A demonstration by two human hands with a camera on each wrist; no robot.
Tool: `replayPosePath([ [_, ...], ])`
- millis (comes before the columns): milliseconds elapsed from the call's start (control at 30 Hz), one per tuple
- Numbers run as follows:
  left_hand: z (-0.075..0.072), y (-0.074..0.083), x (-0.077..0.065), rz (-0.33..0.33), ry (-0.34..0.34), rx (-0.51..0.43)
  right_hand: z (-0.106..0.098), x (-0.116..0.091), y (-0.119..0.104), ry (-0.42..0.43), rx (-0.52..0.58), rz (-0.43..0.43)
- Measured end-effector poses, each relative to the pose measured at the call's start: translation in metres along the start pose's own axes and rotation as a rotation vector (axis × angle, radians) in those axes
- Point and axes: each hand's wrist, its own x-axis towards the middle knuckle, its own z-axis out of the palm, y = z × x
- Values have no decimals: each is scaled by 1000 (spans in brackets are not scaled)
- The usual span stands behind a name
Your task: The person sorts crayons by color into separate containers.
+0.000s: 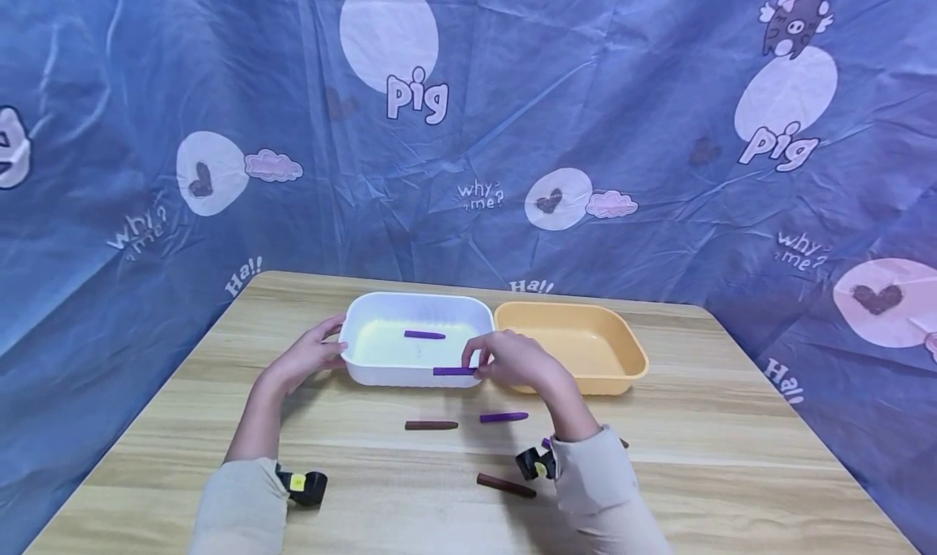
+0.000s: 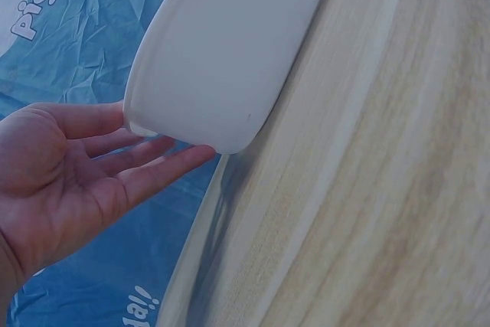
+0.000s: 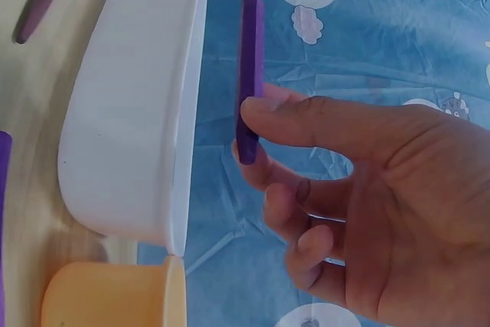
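Note:
My right hand (image 1: 516,358) pinches a purple crayon (image 3: 249,67) between thumb and fingers, above the near right rim of the white tub (image 1: 398,376). In the right wrist view the crayon's tapered end sticks out below the thumb, and the other fingers curl loosely. Another purple crayon (image 1: 424,335) lies inside the white tub. At the tub's left end rests my left hand (image 2: 84,181), its fairly straight fingers and thumb touching the rim and end wall. The left palm shows bare in the left wrist view.
An orange tub (image 1: 635,364) stands right beside the white one. On the wooden table in front lie a purple crayon (image 1: 503,417), a brown crayon (image 1: 432,426) and a darker brown crayon (image 1: 506,486). More crayons are partly hidden by the right forearm. A blue printed cloth (image 1: 468,132) hangs behind.

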Motion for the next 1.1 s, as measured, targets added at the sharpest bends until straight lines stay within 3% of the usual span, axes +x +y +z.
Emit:
replayPosePath([
  [733, 0, 0, 1, -9, 4, 1, -11, 59, 0, 63, -64, 90],
  [1100, 0, -2, 2, -5, 5, -3, -2, 86, 5, 61, -89, 104],
])
